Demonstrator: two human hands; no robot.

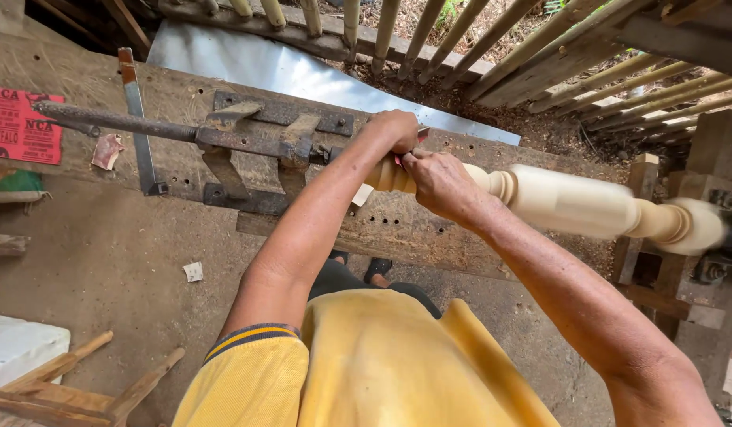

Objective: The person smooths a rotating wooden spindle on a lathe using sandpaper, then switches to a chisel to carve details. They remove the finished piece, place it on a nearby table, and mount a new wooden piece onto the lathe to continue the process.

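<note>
A person in a yellow shirt (382,364) leans over a rough wooden tabletop (81,87), both bare hands meeting on a pale turned wooden spindle (571,204) mounted lengthwise along the tabletop's near edge. The spindle, cut with beads, coves and a thick swelling, looks blurred at its right end near the tabletop's right corner, where it meets a wooden support post (643,205). The left hand (394,130) is closed over the spindle's left end, its fingers curled around a small red-edged piece that cannot be made out clearly. The right hand (441,186) lies just beside it, fingers wrapped down over the narrow part of the spindle, touching the wood. To the left of the hands, a rusty iron bracket (275,130) with a long rod (113,120) is bolted across the tabletop, reaching toward its left edge, where a red printed paper (18,126) is stuck. A shiny metal sheet (287,71) lies beyond the far edge, under a slatted wooden fence (540,47). Scrap wooden sticks (73,387) and a white block (18,348) rest on the dusty floor below.
</note>
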